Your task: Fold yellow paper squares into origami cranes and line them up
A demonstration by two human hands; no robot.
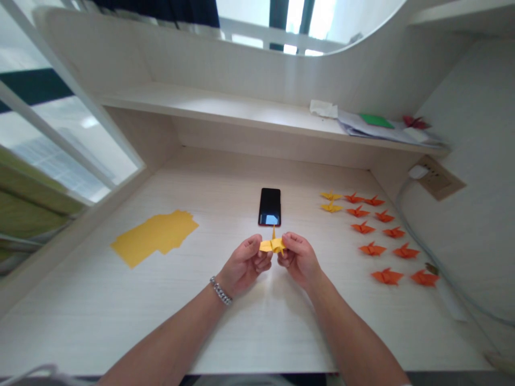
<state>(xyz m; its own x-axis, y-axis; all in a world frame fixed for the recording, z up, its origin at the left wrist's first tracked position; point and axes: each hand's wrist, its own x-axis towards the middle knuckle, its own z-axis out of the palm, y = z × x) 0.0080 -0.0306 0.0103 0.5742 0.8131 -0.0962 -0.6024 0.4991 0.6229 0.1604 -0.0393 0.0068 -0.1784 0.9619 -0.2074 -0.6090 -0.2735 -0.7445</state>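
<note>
Nearly closed, both hands [246, 261] [300, 258] pinch a folded yellow paper crane [276, 245].

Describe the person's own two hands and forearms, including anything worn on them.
The left hand and right hand are human and ungloved; no ring can be made out. A silver-coloured, chunky chain-link bracelet circles the left wrist. The right wrist shows nothing worn. The left forearm and right forearm appear bare, without visible sleeves.
</note>
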